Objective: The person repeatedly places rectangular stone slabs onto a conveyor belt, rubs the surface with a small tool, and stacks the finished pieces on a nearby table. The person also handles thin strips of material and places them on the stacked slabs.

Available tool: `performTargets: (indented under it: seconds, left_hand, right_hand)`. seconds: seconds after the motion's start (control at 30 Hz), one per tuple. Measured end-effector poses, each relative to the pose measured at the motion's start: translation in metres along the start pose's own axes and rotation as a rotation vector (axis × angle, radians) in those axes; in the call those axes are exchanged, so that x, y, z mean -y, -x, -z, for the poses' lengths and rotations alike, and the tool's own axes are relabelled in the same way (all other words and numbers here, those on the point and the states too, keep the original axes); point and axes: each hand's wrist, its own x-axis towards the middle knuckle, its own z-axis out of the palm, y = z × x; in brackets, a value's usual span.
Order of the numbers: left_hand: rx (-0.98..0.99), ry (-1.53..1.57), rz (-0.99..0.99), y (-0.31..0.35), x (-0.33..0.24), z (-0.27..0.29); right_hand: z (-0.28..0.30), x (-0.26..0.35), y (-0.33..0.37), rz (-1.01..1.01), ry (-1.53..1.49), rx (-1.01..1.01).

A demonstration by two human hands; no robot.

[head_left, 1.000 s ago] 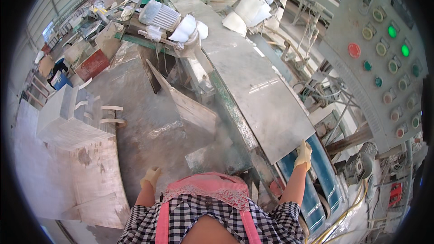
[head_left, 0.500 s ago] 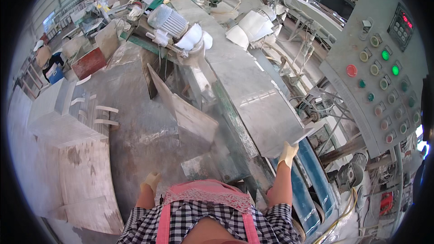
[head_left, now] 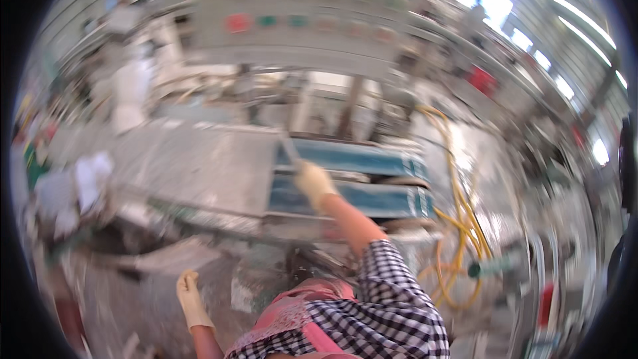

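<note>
My right hand (head_left: 314, 185), in a pale yellow glove, reaches over the blue conveyor belts (head_left: 359, 157). Its fingers are closed on a thin pale strip (head_left: 290, 149), which lies along the right end of a wide grey slab (head_left: 199, 163); blur hides whether strip and slab touch. My left hand (head_left: 191, 298), also gloved, hangs low at the left, apart from the slab. Its fingers look curled together with nothing visible in them.
A grey control panel (head_left: 299, 43) with coloured buttons stands beyond the belts. Yellow hoses (head_left: 458, 213) loop at the right, near a green pipe end (head_left: 495, 266). White-covered machinery (head_left: 70, 189) is at the left. Motion blur smears much of the surroundings.
My view has swung right, bringing the panel to the top and the belts to the middle. My right hand stays at the slab's end with the strip. My left hand shows more fully.
</note>
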Motion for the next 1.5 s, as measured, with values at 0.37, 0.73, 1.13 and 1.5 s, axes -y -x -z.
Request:
performTargets:
  seconds: [0.37,0.73,1.13,1.5]
  left_hand:
    - [0.512,-0.94,-0.644,-0.08,-0.105,-0.397]
    - [0.419,-1.434,-0.337,-0.085,-0.136,-0.454]
    - [0.48,-1.562,-0.242,-0.094,-0.156,-0.482]
    - [0.445,-0.789,-0.414,-0.185,-0.13,-0.432]
  right_hand:
    - [0.019,-0.092,-0.012,-0.03,-0.155,-0.045]
    - [0.017,-0.095,-0.012,-0.047,-0.188,-0.019]
    - [0.021,-0.096,-0.01,-0.038,-0.205,-0.056]
    - [0.01,-0.103,-0.032,-0.024,-0.257,-0.001]
